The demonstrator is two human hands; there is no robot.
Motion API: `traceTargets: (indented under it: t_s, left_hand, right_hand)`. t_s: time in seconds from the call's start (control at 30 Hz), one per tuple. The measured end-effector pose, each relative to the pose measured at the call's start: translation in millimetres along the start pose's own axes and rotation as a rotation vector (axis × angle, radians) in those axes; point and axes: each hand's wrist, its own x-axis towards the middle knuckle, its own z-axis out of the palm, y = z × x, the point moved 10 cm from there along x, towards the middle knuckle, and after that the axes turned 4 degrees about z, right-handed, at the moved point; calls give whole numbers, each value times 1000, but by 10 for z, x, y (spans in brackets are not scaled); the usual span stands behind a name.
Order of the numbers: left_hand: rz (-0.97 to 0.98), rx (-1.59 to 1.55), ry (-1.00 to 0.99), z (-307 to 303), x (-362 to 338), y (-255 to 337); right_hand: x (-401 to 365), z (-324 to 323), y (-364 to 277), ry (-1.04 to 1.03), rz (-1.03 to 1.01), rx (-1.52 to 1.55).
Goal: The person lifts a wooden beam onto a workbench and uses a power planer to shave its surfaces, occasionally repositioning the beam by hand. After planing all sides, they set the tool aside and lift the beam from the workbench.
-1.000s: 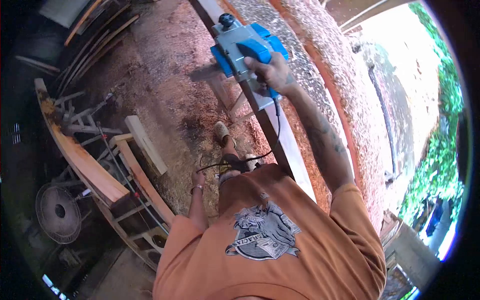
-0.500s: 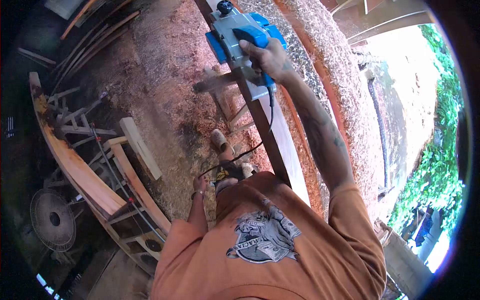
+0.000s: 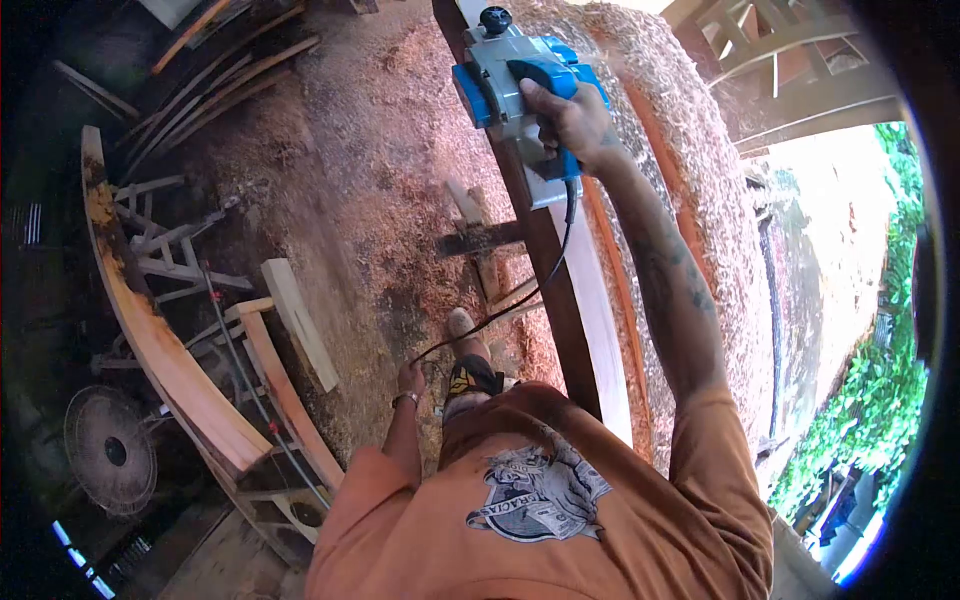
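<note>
My right hand (image 3: pixel 580 128) is wrapped around the rear handle of a blue and grey electric planer (image 3: pixel 508 90), which has a black front knob. The planer rests on the pale upper face of a long wooden beam (image 3: pixel 598 340), whose near side is dark. Low on the left, beside my leg, my left hand (image 3: pixel 411 378) is closed on the planer's black power cord (image 3: pixel 490 322). That cord runs in a slack curve from the planer's rear to the hand.
A sawhorse (image 3: pixel 480 238) supports the beam. Shavings (image 3: pixel 360 200) cover the floor and pile up at right. On the left are a curved plank (image 3: pixel 165 350), a clamp bar (image 3: pixel 240 365), a short board (image 3: pixel 300 325) and a fan (image 3: pixel 112 450). Slatted wooden frames (image 3: pixel 780 50) stand top right.
The planer has slid farther along the beam, past the sawhorse, with my right hand still on it. The cord now stretches out longer toward my left hand. The whole view has shifted slightly.
</note>
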Motion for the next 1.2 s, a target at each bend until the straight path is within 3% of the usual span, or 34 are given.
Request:
traceTargets:
  t_s: [0.13,0.2,0.27,0.3,0.37,0.43,0.5,0.53,0.6,0.77,0.83,0.9,0.97,1.07,1.17,1.2]
  left_hand:
    - [132,65,56,-90,25,472]
    - [11,245,-27,-160,18,618]
    - [-82,134,-95,-319,-189,864]
    - [-113,-76,-126,-342,-364,1043]
    - [39,-90,-127,-525,-169,1248]
    - [70,-98,-113,-700,-101,1332]
    - [44,-73,-74,-860,-106,1382]
    - [34,-65,-60,-915,-110,1429]
    - [11,-56,-35,-1033,-150,1466]
    - [-41,-195,28,-1069,-76,1410]
    - [-33,-277,37,-990,-21,1486]
    - [-86,-230,53,-998,-115,1323]
    - [-136,-117,75,-823,109,1297]
    - [-34,-267,-31,-664,587,1072]
    - [-12,281,-80,-718,569,1612]
    - [-63,207,-74,-719,735,1516]
  right_hand:
    - [411,54,-81,8,-28,-12]
    - [615,89,-153,7,-8,-13]
    - [751,117,-231,18,-22,-5]
    - [809,148,-195,23,-48,-4]
    - [818,62,-278,56,-43,-24]
    - [767,26,-311,58,24,-62]
    - [796,-8,-352,126,-14,-188]
    - [805,27,-282,63,54,-89]
    - [769,-8,-281,42,146,-216]
    - [938,51,-298,83,-71,-84]
    - [1057,64,-392,49,-101,-15]
    - [1342,91,-164,50,-36,-132]
    - [1464,95,-251,60,-45,-146]
    - [1703,117,-275,63,-23,-158]
    - [1917,147,-387,44,-98,-119]
    - [1990,145,-445,45,-103,-129]
